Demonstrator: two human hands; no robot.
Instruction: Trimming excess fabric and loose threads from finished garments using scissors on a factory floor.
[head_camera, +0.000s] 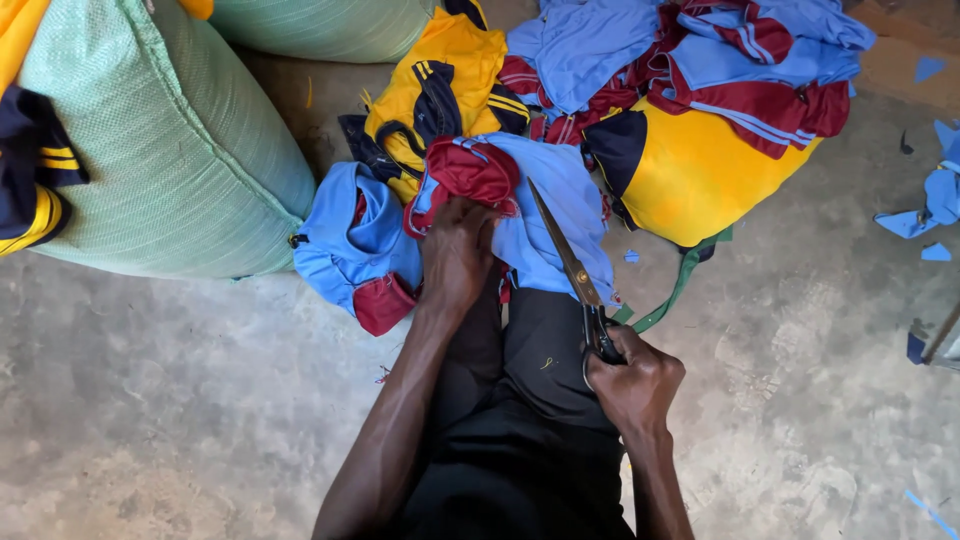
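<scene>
Blue cloth (560, 215) with maroon trim lies mid-frame over my knees. My left hand (455, 255) presses it down, fingers bunched in the fabric; my right hand (635, 385) grips the scissors (570, 265), blades barely entering. Scraps (925, 210) at right suggest earlier cuts; a pile (690, 80) waits above.

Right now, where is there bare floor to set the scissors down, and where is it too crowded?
Bare concrete floor lies left of the left hand, below the green woven sack. More lies right of the right hand holding the long metal scissors, with a few blue fabric scraps. Ahead, the pile of blue, yellow and maroon garments is crowded.
</scene>
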